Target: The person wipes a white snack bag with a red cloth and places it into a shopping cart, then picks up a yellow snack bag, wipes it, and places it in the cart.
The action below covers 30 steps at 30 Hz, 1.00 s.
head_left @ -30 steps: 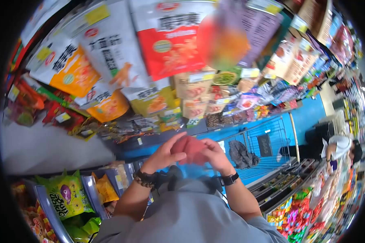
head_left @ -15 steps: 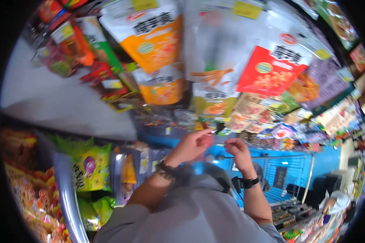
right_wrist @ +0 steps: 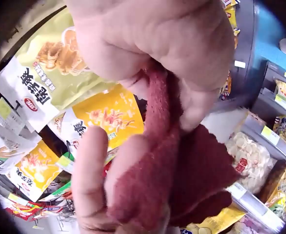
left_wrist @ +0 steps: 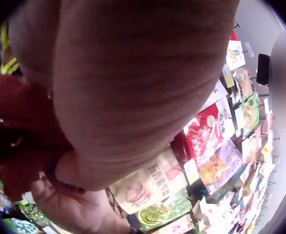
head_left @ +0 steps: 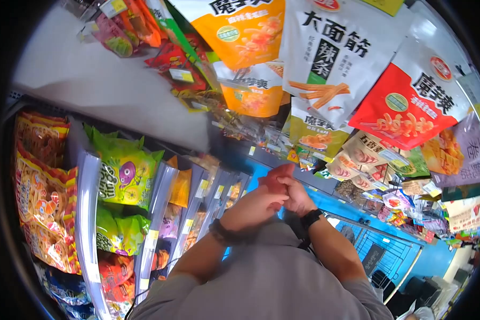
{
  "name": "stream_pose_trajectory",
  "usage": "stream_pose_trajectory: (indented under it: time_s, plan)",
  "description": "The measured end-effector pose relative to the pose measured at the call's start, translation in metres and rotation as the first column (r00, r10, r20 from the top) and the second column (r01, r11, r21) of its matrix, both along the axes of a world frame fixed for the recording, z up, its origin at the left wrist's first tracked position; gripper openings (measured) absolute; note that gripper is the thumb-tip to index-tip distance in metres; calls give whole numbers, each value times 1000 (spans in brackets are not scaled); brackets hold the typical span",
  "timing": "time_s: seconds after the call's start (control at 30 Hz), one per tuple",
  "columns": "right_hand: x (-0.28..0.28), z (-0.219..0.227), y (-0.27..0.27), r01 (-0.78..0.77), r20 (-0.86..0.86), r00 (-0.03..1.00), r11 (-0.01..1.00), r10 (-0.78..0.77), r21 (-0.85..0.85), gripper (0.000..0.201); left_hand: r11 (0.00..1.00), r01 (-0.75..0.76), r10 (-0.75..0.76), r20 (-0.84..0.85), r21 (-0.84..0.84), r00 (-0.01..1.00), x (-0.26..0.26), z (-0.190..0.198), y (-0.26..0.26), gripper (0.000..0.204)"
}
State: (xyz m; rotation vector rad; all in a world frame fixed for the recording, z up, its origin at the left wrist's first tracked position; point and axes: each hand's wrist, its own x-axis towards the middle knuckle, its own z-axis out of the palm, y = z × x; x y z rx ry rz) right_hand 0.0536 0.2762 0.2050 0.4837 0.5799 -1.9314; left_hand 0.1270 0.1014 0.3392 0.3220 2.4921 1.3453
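Observation:
A dark red cloth (head_left: 276, 178), fuzzy in texture, is bunched between my two hands in front of my chest. My right hand (head_left: 298, 198) pinches one part of it; in the right wrist view the cloth (right_wrist: 155, 170) hangs twisted from those fingers. Lower in that view, my left hand (right_wrist: 96, 195) grips another fold, one finger standing straight beside it. Seen from the left wrist, the left hand (left_wrist: 133, 83) fills the middle and hides much of the cloth (left_wrist: 21, 126).
Hanging snack bags (head_left: 325, 64) cover the rack ahead. To the left, shelves hold green chip bags (head_left: 125, 176) and other packets behind clear edges (head_left: 85, 213). A wire shopping cart (head_left: 389, 250) stands on the blue floor at the right.
The head view has swung left, so the side shelves show more and the cart sits farther right. My hands were apart half a second ago and now meet on the cloth.

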Motion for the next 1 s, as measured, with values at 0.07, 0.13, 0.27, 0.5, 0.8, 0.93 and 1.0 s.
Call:
stream_pose_trajectory:
  time_s: [0.07,0.13,0.27,0.5,0.8,0.93,1.0]
  plan:
    - [-4,12,-8,75,36,996,997,-76,21,43,996,-88,88,-78,5,993,7,6,-10,36]
    - [-10,12,-18,109,16,994,994,-110,20,44,986,-159,157,49,41,986,16,6,-25,35]
    - [-25,-50,-54,70,-90,994,997,-69,13,40,962,-271,272,-77,21,959,37,-29,-70,32]
    - [-70,-80,-147,188,-339,933,967,-122,169,31,795,-590,594,13,142,804,7,-28,-126,32]
    - [-137,-93,-211,422,-598,776,869,-200,258,26,719,-695,691,-117,8,713,-60,-94,-156,61]
    - [-150,-123,-222,472,-669,742,743,-45,474,21,646,-763,761,-68,0,645,-91,-142,-164,71]
    - [-156,-105,-236,547,-686,684,796,-247,259,21,631,-776,776,-37,5,630,-109,-142,-167,73]
